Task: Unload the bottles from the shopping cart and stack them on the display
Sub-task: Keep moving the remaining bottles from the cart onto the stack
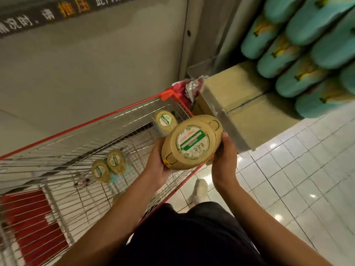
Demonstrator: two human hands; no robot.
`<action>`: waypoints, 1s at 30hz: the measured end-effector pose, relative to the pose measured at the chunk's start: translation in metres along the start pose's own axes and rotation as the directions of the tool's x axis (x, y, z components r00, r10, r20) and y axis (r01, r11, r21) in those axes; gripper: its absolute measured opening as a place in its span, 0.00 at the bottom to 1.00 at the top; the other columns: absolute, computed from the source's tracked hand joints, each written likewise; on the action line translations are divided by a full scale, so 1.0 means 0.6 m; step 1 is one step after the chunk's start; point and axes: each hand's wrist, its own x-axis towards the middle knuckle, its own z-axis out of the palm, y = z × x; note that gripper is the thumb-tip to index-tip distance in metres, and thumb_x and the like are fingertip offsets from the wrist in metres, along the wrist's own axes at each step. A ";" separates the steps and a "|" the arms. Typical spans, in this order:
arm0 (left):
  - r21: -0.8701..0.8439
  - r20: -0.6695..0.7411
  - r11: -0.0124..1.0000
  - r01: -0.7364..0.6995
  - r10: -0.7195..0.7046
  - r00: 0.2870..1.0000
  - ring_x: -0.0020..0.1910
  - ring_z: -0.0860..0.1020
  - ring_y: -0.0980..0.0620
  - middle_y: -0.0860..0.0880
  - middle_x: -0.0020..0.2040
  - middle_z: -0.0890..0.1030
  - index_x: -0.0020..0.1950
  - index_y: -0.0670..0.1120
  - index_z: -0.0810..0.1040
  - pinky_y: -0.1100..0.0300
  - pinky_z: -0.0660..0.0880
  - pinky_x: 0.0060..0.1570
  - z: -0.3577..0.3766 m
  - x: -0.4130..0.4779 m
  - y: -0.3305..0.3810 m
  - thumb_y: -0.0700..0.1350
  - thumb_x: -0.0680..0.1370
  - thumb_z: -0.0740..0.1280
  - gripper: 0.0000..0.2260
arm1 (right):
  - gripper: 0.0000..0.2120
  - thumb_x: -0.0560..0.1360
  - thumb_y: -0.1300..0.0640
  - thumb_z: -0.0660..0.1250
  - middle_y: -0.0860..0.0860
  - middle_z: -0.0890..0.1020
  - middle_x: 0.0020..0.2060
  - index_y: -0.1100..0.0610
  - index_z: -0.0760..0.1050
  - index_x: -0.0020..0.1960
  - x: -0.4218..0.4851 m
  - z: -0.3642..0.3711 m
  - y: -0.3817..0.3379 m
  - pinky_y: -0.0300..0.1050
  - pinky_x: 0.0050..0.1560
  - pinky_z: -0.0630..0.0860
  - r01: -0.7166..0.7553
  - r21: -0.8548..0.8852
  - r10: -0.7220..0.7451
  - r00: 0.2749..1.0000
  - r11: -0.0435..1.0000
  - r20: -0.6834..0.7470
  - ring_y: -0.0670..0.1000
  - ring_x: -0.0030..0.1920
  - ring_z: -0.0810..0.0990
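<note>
I hold a tan bottle (192, 143) with a green and white label, seen from its lid end, above the right rim of the red-framed wire shopping cart (80, 127). My left hand (157, 162) cups its left side with fingers curled under it. My right hand (224, 156) grips its right side. Three more tan bottles lie in the cart: one (166, 120) near the far end and two (116, 161) (100, 170) side by side in the middle. The display (299, 60) at the upper right carries several stacked teal bottles lying on their sides.
Cardboard boxes (244, 93) with a metal edge form the display base right beside the held bottle. A grey wall (96, 64) runs behind the cart. White floor tiles (297, 179) spread to the right. My shoe (199, 191) stands next to the cart. A red child seat flap (32, 223) sits at the cart's near end.
</note>
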 end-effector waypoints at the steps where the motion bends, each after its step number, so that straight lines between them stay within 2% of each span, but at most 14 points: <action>1: 0.015 0.017 1.000 -0.005 0.005 1.000 0.49 0.87 0.47 0.45 0.54 0.88 0.48 0.56 0.90 0.50 0.84 0.40 0.029 0.005 -0.002 0.63 0.79 0.60 0.21 | 0.19 0.84 0.40 0.57 0.57 0.72 0.40 0.50 0.73 0.41 0.014 -0.021 -0.010 0.55 0.50 0.71 0.002 0.014 -0.002 1.000 1.000 -0.018 0.57 0.44 0.71; 3: 0.046 0.027 0.999 -0.018 0.016 0.999 0.53 0.87 0.46 0.46 0.56 0.87 0.51 0.57 0.89 0.47 0.85 0.44 0.085 0.016 -0.010 0.64 0.80 0.59 0.21 | 0.20 0.82 0.40 0.57 0.58 0.72 0.40 0.53 0.72 0.41 0.044 -0.065 -0.026 0.55 0.50 0.71 0.011 0.023 -0.010 0.999 1.000 -0.040 0.57 0.44 0.71; 7: 0.036 -0.024 0.999 -0.026 0.027 0.999 0.62 0.82 0.41 0.46 0.59 0.87 0.61 0.55 0.84 0.40 0.83 0.54 0.193 0.044 -0.034 0.63 0.84 0.57 0.20 | 0.27 0.80 0.38 0.56 0.62 0.70 0.40 0.64 0.69 0.43 0.111 -0.149 -0.046 0.47 0.47 0.75 0.016 0.049 -0.015 0.999 0.999 -0.031 0.54 0.43 0.72; 10: 0.018 -0.070 1.000 -0.005 0.006 0.998 0.65 0.79 0.38 0.44 0.61 0.85 0.65 0.53 0.82 0.35 0.78 0.61 0.267 0.065 -0.051 0.61 0.85 0.56 0.20 | 0.28 0.82 0.39 0.55 0.68 0.69 0.42 0.66 0.67 0.44 0.156 -0.205 -0.056 0.51 0.50 0.72 0.052 0.058 -0.051 0.998 0.997 -0.024 0.57 0.45 0.70; 11: 0.009 -0.087 1.000 -0.001 0.002 0.996 0.65 0.79 0.37 0.43 0.62 0.84 0.67 0.53 0.81 0.34 0.78 0.60 0.288 0.071 -0.056 0.61 0.84 0.57 0.20 | 0.27 0.82 0.40 0.54 0.67 0.69 0.42 0.66 0.67 0.43 0.169 -0.219 -0.059 0.51 0.51 0.72 0.053 0.062 -0.051 0.998 0.997 -0.022 0.57 0.45 0.69; 13: -0.010 -0.106 1.000 0.000 -0.001 0.994 0.63 0.80 0.36 0.42 0.62 0.85 0.67 0.53 0.82 0.36 0.83 0.50 0.322 0.084 -0.064 0.60 0.84 0.60 0.19 | 0.26 0.83 0.41 0.54 0.64 0.68 0.41 0.65 0.66 0.43 0.194 -0.244 -0.063 0.52 0.51 0.70 0.043 0.049 -0.042 0.999 0.998 -0.019 0.56 0.44 0.68; 15: -0.016 -0.098 1.000 0.012 -0.014 0.995 0.60 0.81 0.38 0.44 0.56 0.87 0.59 0.55 0.86 0.40 0.84 0.41 0.347 0.096 -0.074 0.60 0.84 0.60 0.17 | 0.23 0.83 0.42 0.53 0.57 0.69 0.39 0.61 0.67 0.42 0.216 -0.261 -0.064 0.53 0.50 0.70 0.031 0.049 -0.031 0.999 0.998 -0.018 0.53 0.44 0.69; 17: -0.001 -0.093 1.000 0.020 -0.020 0.995 0.59 0.81 0.39 0.47 0.51 0.88 0.49 0.59 0.89 0.42 0.84 0.41 0.364 0.107 -0.081 0.60 0.84 0.58 0.19 | 0.21 0.83 0.42 0.53 0.53 0.70 0.38 0.57 0.68 0.41 0.234 -0.276 -0.061 0.53 0.50 0.70 0.020 0.050 -0.020 1.000 0.999 -0.016 0.51 0.44 0.69; 18: 0.004 -0.103 1.000 0.018 -0.017 0.995 0.60 0.81 0.39 0.47 0.51 0.88 0.47 0.59 0.89 0.41 0.84 0.41 0.371 0.113 -0.082 0.60 0.85 0.58 0.20 | 0.23 0.83 0.41 0.53 0.55 0.71 0.38 0.59 0.68 0.42 0.242 -0.281 -0.058 0.53 0.51 0.70 0.016 0.053 -0.016 1.000 0.998 -0.014 0.52 0.44 0.70; 21: -0.001 -0.131 1.000 0.031 -0.031 0.991 0.62 0.80 0.37 0.43 0.60 0.85 0.54 0.57 0.87 0.36 0.83 0.49 0.384 0.129 -0.080 0.59 0.84 0.59 0.16 | 0.29 0.82 0.38 0.53 0.63 0.74 0.44 0.66 0.69 0.47 0.264 -0.291 -0.046 0.59 0.56 0.74 -0.013 0.058 0.013 1.000 0.998 0.001 0.54 0.48 0.74; 24: 0.009 -0.115 0.999 0.049 -0.047 0.992 0.66 0.76 0.35 0.43 0.66 0.79 0.62 0.57 0.81 0.28 0.76 0.59 0.388 0.145 -0.074 0.57 0.85 0.60 0.13 | 0.30 0.82 0.37 0.54 0.67 0.77 0.50 0.65 0.73 0.51 0.285 -0.294 -0.033 0.64 0.62 0.75 -0.034 0.025 0.034 0.999 0.999 0.008 0.60 0.51 0.78; 26: 0.008 -0.121 0.998 0.063 -0.061 0.991 0.67 0.75 0.35 0.43 0.67 0.77 0.64 0.56 0.79 0.28 0.77 0.59 0.392 0.153 -0.068 0.56 0.85 0.62 0.11 | 0.29 0.82 0.36 0.54 0.64 0.80 0.51 0.62 0.76 0.51 0.298 -0.297 -0.027 0.64 0.64 0.75 -0.040 -0.002 0.040 0.999 0.999 -0.001 0.64 0.55 0.79; 29: -0.004 -0.156 0.997 0.073 -0.072 0.985 0.66 0.75 0.35 0.43 0.66 0.76 0.69 0.55 0.77 0.30 0.79 0.56 0.391 0.169 -0.062 0.54 0.84 0.65 0.13 | 0.22 0.81 0.36 0.55 0.53 0.80 0.44 0.52 0.76 0.45 0.313 -0.297 -0.032 0.59 0.60 0.75 -0.043 -0.044 0.043 0.999 0.998 -0.006 0.53 0.49 0.78; 30: -0.001 -0.165 0.998 0.059 -0.058 0.985 0.65 0.75 0.36 0.43 0.64 0.76 0.68 0.56 0.77 0.30 0.79 0.56 0.390 0.170 -0.062 0.54 0.84 0.65 0.13 | 0.23 0.81 0.35 0.55 0.52 0.80 0.45 0.52 0.76 0.46 0.316 -0.296 -0.034 0.56 0.60 0.75 -0.034 -0.061 0.034 0.999 0.998 0.003 0.53 0.50 0.78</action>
